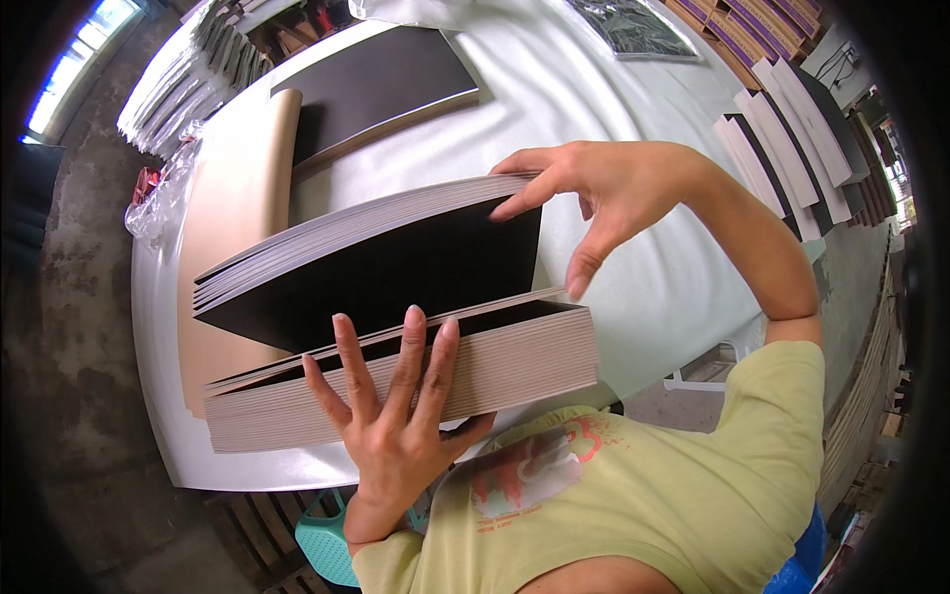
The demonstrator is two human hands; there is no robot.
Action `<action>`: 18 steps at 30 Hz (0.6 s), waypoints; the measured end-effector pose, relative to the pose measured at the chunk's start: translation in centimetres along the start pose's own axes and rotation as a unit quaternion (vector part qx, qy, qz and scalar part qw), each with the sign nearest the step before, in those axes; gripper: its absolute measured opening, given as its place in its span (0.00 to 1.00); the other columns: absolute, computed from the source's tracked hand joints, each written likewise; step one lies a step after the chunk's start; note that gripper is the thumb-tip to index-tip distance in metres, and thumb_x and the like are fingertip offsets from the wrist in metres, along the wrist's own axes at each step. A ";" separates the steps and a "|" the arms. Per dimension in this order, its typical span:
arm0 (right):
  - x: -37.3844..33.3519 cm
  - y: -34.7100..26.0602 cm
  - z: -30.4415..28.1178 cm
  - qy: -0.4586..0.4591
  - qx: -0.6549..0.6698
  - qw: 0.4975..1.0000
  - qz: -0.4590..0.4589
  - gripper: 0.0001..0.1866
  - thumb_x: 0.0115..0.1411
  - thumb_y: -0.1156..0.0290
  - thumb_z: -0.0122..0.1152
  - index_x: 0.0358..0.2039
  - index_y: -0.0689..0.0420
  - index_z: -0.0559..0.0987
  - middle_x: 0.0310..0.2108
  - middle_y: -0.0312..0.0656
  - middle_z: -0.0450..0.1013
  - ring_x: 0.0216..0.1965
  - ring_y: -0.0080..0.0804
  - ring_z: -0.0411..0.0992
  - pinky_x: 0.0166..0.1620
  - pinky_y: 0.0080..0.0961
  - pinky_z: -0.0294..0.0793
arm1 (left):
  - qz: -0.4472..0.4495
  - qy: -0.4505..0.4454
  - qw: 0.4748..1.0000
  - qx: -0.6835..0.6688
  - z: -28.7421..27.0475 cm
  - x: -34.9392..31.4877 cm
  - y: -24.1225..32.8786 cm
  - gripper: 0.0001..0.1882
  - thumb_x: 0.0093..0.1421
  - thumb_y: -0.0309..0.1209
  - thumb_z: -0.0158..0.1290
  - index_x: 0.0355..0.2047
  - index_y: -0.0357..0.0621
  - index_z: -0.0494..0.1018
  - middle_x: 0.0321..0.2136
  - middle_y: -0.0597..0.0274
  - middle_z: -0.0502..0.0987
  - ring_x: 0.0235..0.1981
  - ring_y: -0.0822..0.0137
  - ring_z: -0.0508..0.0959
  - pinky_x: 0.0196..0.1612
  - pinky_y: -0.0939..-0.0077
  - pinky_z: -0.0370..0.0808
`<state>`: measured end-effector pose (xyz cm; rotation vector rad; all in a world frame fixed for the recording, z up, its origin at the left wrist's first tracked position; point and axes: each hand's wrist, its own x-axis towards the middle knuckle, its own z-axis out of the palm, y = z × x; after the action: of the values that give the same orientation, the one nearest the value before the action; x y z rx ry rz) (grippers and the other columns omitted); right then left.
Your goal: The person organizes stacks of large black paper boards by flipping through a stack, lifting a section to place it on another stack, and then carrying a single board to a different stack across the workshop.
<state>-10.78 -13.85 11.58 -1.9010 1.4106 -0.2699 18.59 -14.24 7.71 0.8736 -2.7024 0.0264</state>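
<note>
A thick stack of boards (515, 368) with grey-brown edges lies along the table's near side. My left hand (396, 416) spreads its fingers over the stack's front edge, fingertips at the top board. Above it, a sheaf of boards (396, 262) is tilted up, its black face toward me and its layered pale edges on top. My right hand (618, 193) grips the sheaf's right end between its fingers. The right thumb reaches down to a thin board (534, 296) that is slightly raised off the lower stack, with a dark gap beneath.
Beyond lie a large black board stack (396, 84) and a curled tan sheet (237, 188). Plastic-wrapped bundles (183, 84) stand far left. More black and white boards (792, 148) are piled at the right. A green stool (327, 540) is below the white-covered table (643, 327).
</note>
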 end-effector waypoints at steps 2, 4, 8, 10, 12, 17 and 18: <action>0.0 0.2 0.0 -0.001 -0.004 1.000 -0.004 0.44 0.32 0.52 0.75 0.52 0.56 0.71 0.59 0.62 0.52 0.60 0.52 0.56 0.58 0.34 0.60 | 0.009 0.006 1.000 0.000 0.1 0.1 -0.1 0.41 0.33 0.51 0.64 0.52 0.57 0.70 0.53 0.69 0.70 0.63 0.44 0.50 0.64 0.45 0.36; 0.1 0.2 -0.1 -0.004 0.006 1.000 0.016 0.46 0.30 0.55 0.77 0.52 0.55 0.71 0.59 0.63 0.51 0.60 0.52 0.54 0.58 0.35 0.59 | 0.020 0.012 1.000 0.001 0.4 0.1 -0.3 0.40 0.34 0.51 0.64 0.52 0.56 0.70 0.52 0.68 0.70 0.63 0.43 0.51 0.64 0.46 0.38; 0.4 0.6 0.0 0.008 0.020 1.000 0.001 0.46 0.29 0.60 0.78 0.53 0.55 0.70 0.60 0.60 0.51 0.59 0.48 0.57 0.50 0.32 0.65 | 0.027 0.021 0.999 0.004 0.6 -0.1 -0.4 0.40 0.35 0.50 0.64 0.51 0.55 0.71 0.52 0.68 0.71 0.62 0.42 0.53 0.63 0.46 0.41; 0.6 0.5 0.0 0.017 0.014 1.000 -0.004 0.46 0.29 0.67 0.79 0.53 0.54 0.69 0.60 0.56 0.51 0.55 0.41 0.63 0.35 0.25 0.77 | 0.027 0.023 0.999 0.003 0.7 -0.1 -0.4 0.40 0.35 0.51 0.64 0.51 0.55 0.71 0.52 0.67 0.71 0.62 0.42 0.53 0.63 0.46 0.41; 0.6 0.5 0.0 0.019 0.013 1.000 -0.002 0.46 0.28 0.67 0.79 0.53 0.54 0.69 0.60 0.57 0.52 0.56 0.42 0.61 0.36 0.25 0.77 | 0.028 0.024 0.999 0.007 0.8 -0.2 -0.5 0.40 0.35 0.51 0.64 0.51 0.55 0.71 0.52 0.67 0.71 0.62 0.43 0.53 0.63 0.46 0.41; 0.7 0.6 -0.1 0.012 0.025 0.999 0.016 0.46 0.27 0.67 0.79 0.52 0.54 0.70 0.59 0.56 0.53 0.59 0.44 0.57 0.48 0.30 0.71 | 0.026 0.021 0.999 0.008 1.0 -0.4 -0.5 0.39 0.35 0.52 0.63 0.51 0.57 0.71 0.52 0.68 0.70 0.62 0.43 0.53 0.64 0.46 0.40; 0.8 0.7 -0.1 0.010 0.020 1.000 0.022 0.46 0.27 0.66 0.79 0.52 0.54 0.71 0.59 0.56 0.53 0.59 0.44 0.57 0.51 0.31 0.69 | 0.025 0.019 0.999 0.008 1.0 -0.5 -0.5 0.39 0.35 0.52 0.63 0.51 0.57 0.71 0.52 0.68 0.70 0.62 0.43 0.53 0.64 0.46 0.40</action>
<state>-11.02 -14.70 10.95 -1.8377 1.4470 -0.2955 18.98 -14.46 6.62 0.8012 -2.6912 0.0765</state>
